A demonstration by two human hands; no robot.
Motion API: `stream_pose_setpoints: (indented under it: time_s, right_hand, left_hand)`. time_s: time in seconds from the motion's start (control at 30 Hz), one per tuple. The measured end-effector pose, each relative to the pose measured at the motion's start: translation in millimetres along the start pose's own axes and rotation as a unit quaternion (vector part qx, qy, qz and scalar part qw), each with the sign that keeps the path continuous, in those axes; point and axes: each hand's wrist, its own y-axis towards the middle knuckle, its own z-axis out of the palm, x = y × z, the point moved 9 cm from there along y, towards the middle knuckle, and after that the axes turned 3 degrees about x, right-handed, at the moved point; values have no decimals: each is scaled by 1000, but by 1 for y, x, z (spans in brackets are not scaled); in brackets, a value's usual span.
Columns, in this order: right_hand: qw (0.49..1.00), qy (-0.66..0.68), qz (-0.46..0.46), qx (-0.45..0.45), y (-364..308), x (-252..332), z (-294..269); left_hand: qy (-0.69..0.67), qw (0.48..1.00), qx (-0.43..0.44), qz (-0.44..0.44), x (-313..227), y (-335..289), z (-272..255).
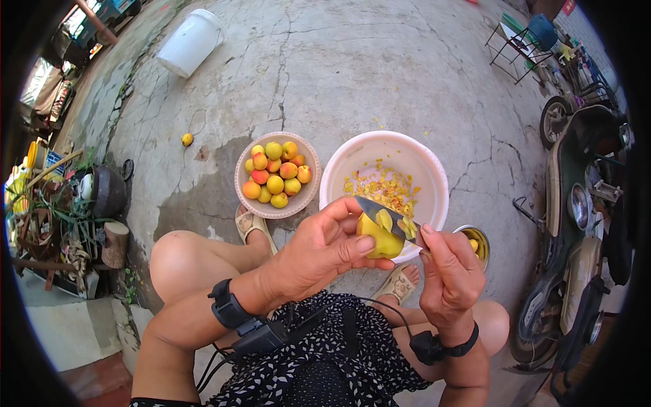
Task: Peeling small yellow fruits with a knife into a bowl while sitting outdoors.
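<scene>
A partly peeled yellow-green peach (377, 243) rests in my left hand (315, 247), whose fingers and thumb curl round it. My right hand (451, 271) grips a knife by its handle, which the fingers mostly hide. The dark blade (369, 206) lies across the top of the peach, with thin yellow peel (384, 219) clinging to it. Below both hands is a wide pale pink basin (441, 169) with many small yellow and reddish peelings (390, 188) in it. To its left, a round pinkish basket (242, 199) holds several whole yellow and red peaches (274, 184).
Beside the basin on the right stands a round metal container (483, 254) with yellow pieces inside. One fruit (187, 140) lies on the cracked concrete. A white bucket (192, 43) is farther off. A motorcycle (566, 237) lines the right; a log stump (115, 244) and plants are left.
</scene>
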Motion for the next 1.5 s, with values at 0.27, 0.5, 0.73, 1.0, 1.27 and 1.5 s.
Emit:
stream_pose_setpoints:
  time_s: [0.27, 0.5, 0.73, 1.0, 1.27, 1.5]
  right_hand:
    - [993, -44, -101, 38, -3, 31, 13]
    - [994, -59, -91, 21, -3, 22, 11]
    - [996, -45, -77, 26, -4, 18, 6]
    - [996, -33, -79, 29, -1, 18, 6]
    - [998, 4, 60, 12, -2, -18, -5]
    - [995, -44, -83, 32, -3, 32, 8]
  left_hand:
    - [-30, 1000, 6, -1, 8, -2, -10]
    - [-66, 997, 43, 13, 2, 0, 2]
    - [-37, 998, 42, 9, 1, -2, -1]
    - [-29, 999, 17, -18, 4, -4, -2]
    - [23, 999, 37, 3, -4, -1, 9]
    - [58, 996, 42, 55, -7, 2, 3]
